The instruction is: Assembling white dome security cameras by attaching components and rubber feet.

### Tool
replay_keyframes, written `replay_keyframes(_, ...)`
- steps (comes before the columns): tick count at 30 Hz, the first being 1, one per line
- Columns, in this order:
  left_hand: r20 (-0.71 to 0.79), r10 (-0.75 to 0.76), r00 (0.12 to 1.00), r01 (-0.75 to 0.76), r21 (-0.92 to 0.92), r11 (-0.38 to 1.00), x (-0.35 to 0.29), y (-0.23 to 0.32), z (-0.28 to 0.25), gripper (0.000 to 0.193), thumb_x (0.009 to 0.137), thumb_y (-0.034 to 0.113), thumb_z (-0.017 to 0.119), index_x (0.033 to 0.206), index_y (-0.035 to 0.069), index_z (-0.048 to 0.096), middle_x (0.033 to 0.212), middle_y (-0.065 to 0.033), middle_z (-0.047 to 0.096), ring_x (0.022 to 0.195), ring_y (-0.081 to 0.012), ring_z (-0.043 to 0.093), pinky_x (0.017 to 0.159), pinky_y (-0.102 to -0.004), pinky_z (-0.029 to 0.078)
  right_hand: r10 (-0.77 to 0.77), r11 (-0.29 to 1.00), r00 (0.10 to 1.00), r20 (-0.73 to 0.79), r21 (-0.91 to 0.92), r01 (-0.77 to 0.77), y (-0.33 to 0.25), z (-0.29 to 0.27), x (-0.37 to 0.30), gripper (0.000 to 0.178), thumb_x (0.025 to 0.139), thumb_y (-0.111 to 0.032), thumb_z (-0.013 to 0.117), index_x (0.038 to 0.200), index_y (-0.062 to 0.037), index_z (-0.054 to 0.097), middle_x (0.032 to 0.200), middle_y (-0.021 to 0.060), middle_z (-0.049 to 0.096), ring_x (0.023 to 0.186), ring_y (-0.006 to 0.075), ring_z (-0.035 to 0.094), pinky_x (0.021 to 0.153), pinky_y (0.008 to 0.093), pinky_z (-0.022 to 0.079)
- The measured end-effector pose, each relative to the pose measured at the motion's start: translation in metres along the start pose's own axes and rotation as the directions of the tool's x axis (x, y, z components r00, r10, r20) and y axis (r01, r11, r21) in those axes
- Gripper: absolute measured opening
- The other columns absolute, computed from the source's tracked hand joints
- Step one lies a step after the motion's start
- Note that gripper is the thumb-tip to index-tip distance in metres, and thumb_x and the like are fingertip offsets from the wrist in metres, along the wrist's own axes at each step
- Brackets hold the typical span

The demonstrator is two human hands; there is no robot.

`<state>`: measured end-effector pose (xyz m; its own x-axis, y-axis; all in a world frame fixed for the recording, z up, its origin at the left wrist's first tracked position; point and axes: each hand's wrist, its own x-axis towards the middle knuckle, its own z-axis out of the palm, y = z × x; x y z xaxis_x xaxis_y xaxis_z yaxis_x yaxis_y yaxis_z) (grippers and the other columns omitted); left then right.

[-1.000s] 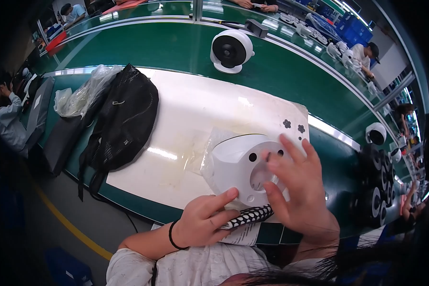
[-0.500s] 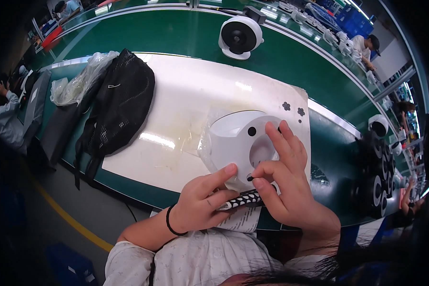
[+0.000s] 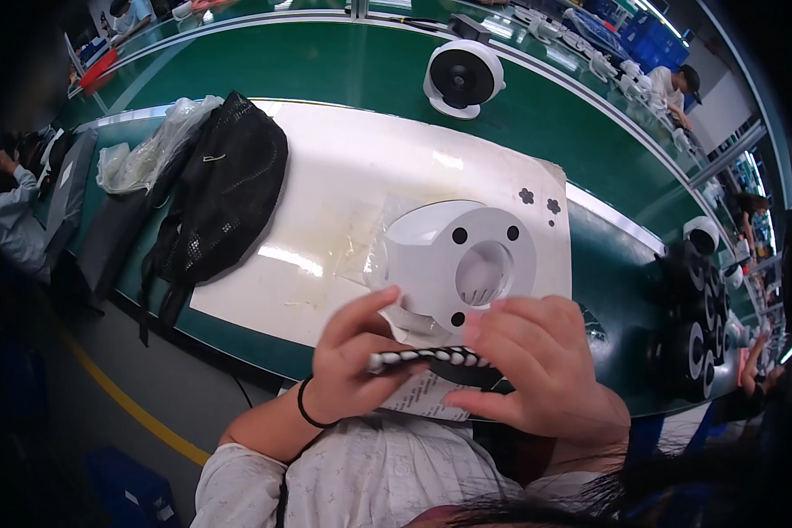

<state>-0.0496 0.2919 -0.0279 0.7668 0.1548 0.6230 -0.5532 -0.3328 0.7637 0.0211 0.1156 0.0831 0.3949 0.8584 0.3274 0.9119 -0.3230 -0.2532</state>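
Note:
A glossy white round-edged plastic housing (image 3: 422, 264) lies in front of me, on a clear plastic bag (image 3: 380, 255). It has a round recess with slots. Three black round pads (image 3: 459, 236) show on the flat ring around that recess; the ring's near right part is hidden behind my hand. My left hand (image 3: 356, 365) is closed on a sheet of round stickers (image 3: 431, 355), black with rows of white dots and printed white paper on its underside. My right hand (image 3: 541, 365) is at the sheet's right end, thumb and fingers apart, fingertips close to the nearest black pad.
A white cardboard sheet (image 3: 326, 176) covers part of the green bench. On the left lie a black mesh bag (image 3: 224, 189) and clear plastic wrap (image 3: 154, 150). A white-and-black fan (image 3: 462, 77) stands at the back. Black and white round parts (image 3: 700, 339) are stacked on the right.
My right hand has drawn back toward me from the housing, and a black pad now sits on the near part of its ring. My left index finger has come off the housing; the sheet is tilted flatter.

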Motion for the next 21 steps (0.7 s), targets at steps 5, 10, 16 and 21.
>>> replay_keyframes(5,-0.064,-0.149,0.987,0.131,-0.228,0.965,-0.009,0.005,-0.012,0.025,0.059,-0.003,0.073,0.072,0.003,0.052,0.102,-0.0151,0.053,0.068,-0.0135,0.054,0.059,-0.0229,0.044,-0.051,0.994,0.997,-0.055,0.095,0.056,0.004,0.01,-0.002,0.034,0.064,-0.02,0.067,0.094,-0.0066,0.057,0.086,0.0016,0.057,0.077,0.0184,0.052,0.068,0.0298,0.036)
replay_keyframes(10,0.065,-0.379,0.923,0.349,-0.553,0.756,0.002,0.012,-0.009,0.023,0.061,-0.005,0.071,0.075,0.002,0.054,0.092,-0.0122,0.057,0.076,-0.0149,0.056,0.065,-0.025,0.044,-0.066,0.956,0.971,-0.23,0.265,0.127,0.018,0.029,-0.001,0.032,0.061,-0.007,0.069,0.09,-0.0044,0.056,0.08,0.0042,0.057,0.068,0.0212,0.051,0.061,0.0314,0.039)
replay_keyframes(16,0.184,-0.332,0.925,0.378,-0.4,0.835,0.001,0.003,-0.02,0.022,0.061,-0.006,0.071,0.077,0.0,0.057,0.07,-0.0075,0.058,0.063,-0.0122,0.053,0.055,-0.0221,0.039,-0.019,0.901,0.99,-0.138,0.427,0.077,0.017,0.029,0.0,0.032,0.067,-0.009,0.068,0.095,-0.0033,0.054,0.076,0.0083,0.057,0.063,0.0227,0.054,0.055,0.0317,0.042)
replay_keyframes(21,0.095,-0.342,0.935,0.349,-0.43,0.833,-0.002,-0.001,-0.024,0.019,0.061,-0.008,0.07,0.073,0.0,0.057,0.066,-0.0076,0.056,0.056,-0.0118,0.051,0.049,-0.0218,0.037,0.227,0.745,0.961,0.155,0.609,-0.274,0.013,0.014,0.007,0.036,0.069,-0.013,0.068,0.102,-0.006,0.054,0.077,0.0094,0.057,0.066,0.0229,0.057,0.058,0.0296,0.045)
